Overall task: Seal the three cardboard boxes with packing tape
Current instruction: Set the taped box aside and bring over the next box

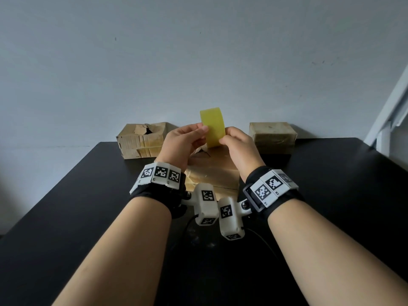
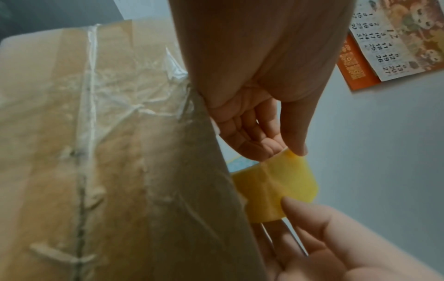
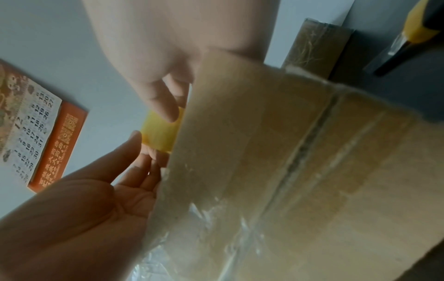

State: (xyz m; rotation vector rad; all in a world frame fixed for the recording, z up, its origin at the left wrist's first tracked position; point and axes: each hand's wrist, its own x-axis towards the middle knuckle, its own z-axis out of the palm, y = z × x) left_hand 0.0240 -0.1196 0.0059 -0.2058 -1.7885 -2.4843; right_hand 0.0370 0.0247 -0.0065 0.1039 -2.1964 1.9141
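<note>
Above the middle cardboard box (image 1: 212, 173), both hands hold a yellow packing tape roll (image 1: 213, 127) upright, edge-on to the head cam. L hand (image 1: 184, 143) pinches the roll's left side w/ thumb and fingers; R hand (image 1: 237, 143) pinches its right side, thumb on the outer face. Middle box sits on the black table (image 1: 88, 206) just under the wrists, top seam covered w/ wrinkled clear tape. Left box (image 1: 141, 141), torn and dented on top, stands at the table's far edge; right box (image 1: 272, 136), closed, is at the far right, well apart. Wrist cams: a wall calendar (image 2: 394, 40); cutter w/ yellow handle (image 3: 416, 28) near the right box.
</note>
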